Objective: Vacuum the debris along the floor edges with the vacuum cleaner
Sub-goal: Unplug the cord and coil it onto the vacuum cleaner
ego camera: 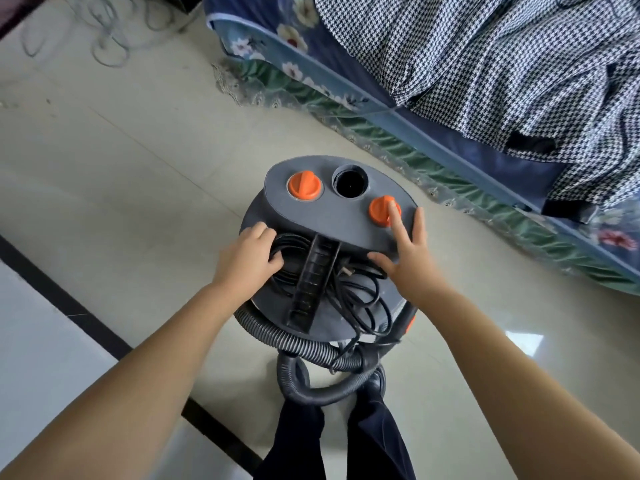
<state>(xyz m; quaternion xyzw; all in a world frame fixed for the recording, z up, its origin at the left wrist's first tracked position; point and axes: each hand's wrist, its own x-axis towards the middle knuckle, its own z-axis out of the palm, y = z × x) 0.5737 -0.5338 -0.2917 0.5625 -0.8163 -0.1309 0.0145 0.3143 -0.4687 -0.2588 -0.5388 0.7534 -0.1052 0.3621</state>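
Note:
A grey canister vacuum cleaner (325, 216) stands on the pale tiled floor, seen from above. Its top carries two orange knobs (304, 186) and an open black port (349, 181) between them. My left hand (251, 252) curls over the coiled black power cord (349, 296) beside the black carry handle (313, 282). My right hand (405, 251) lies spread on the lid, one fingertip touching the right orange knob (381, 209). The ribbed grey hose (308, 344) loops around the canister's near side.
A bed (450, 109) with a floral blue cover, green lace skirt and a houndstooth blanket (502, 57) runs along the right. A dark strip (69, 306) crosses the floor at left. Loose wire coils (107, 32) lie far left. My dark trouser legs (332, 441) stand below the hose.

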